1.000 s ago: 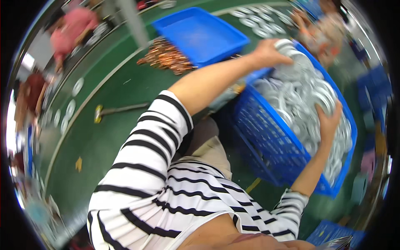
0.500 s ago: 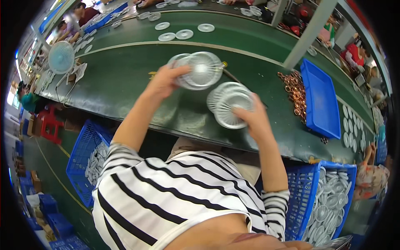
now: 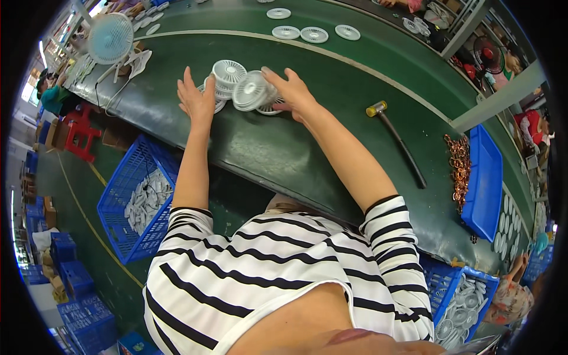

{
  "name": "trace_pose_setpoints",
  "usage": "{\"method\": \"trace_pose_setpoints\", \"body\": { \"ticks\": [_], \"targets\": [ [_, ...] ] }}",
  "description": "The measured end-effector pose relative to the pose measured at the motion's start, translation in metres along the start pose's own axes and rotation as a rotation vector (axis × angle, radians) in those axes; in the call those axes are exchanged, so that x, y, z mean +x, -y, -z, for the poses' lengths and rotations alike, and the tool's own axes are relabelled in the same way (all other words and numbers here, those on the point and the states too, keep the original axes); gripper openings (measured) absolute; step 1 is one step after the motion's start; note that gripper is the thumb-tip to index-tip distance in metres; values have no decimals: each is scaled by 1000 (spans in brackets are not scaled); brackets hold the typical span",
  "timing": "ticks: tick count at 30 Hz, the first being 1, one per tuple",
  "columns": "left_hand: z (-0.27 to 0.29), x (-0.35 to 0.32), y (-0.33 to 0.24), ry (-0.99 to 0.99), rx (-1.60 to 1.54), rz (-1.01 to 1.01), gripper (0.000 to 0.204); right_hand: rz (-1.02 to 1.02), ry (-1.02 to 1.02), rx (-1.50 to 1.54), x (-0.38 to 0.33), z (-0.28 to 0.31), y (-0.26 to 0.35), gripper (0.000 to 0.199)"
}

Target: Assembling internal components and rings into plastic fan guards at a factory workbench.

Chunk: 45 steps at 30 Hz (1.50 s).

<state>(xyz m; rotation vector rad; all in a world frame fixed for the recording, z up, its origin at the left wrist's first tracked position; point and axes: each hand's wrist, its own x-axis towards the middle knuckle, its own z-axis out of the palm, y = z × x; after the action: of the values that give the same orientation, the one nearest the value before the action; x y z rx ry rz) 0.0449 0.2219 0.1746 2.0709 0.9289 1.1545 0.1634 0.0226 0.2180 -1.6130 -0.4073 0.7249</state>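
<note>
Two small piles of round, white slotted plastic discs rest on the green work table, left of the middle. My left hand [image 3: 198, 99] is beside the left pile [image 3: 228, 72], its fingers stretched upward and apart, with the thumb by the discs. On the right side of the other pile, my right hand [image 3: 294, 97] is open, fingers spread around the edge. That pile's top disc [image 3: 250, 90] is tilted and slightly blurred. Whether my right fingertips touch it is hard to tell.
A yellow-headed mallet [image 3: 395, 142] lies to the right. Beyond it are copper-coloured rings [image 3: 459, 168] and a blue tray [image 3: 484, 183]. Blue crates stand at left [image 3: 121, 231] and right [image 3: 490, 284]. A fan [image 3: 110, 38] stands at far left; more discs [image 3: 313, 35] sit on the far belt.
Both hands have swung left with the discs they held. The discs are now in piles on the table and the fingers have opened. The mallet has come into full view.
</note>
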Motion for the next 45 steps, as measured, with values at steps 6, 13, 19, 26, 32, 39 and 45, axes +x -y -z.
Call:
{"method": "trace_pose_setpoints", "body": {
  "ticks": [6, 13, 19, 26, 32, 39, 45],
  "targets": [
    [-21, -21, -33, -38, 248, -537, 63, 41, -11, 315, -31, 39, 5, 60],
    [-57, -20, -26, 7, 314, -889, 45, 337, -130, -288, -175, 195, -44, 35],
    [-42, -54, -77, 215, 165, -800, 41, 163, -916, -436, -400, 273, -80, 39],
    [-71, -146, -194, 358, -161, -829, 29, 1196, -762, -1156, -542, 357, -113, 58],
    [-82, -182, -171, 361, -247, -755, 27, 1242, -700, -1209, -484, 437, -130, 57],
    [-85, -162, -153, 229, -309, -663, 21, 1011, -839, -1400, -497, 471, -150, 56],
    [-48, -110, -117, 43, -381, -500, 18, 748, -926, -1566, -507, 475, -156, 56]
  ]
}}
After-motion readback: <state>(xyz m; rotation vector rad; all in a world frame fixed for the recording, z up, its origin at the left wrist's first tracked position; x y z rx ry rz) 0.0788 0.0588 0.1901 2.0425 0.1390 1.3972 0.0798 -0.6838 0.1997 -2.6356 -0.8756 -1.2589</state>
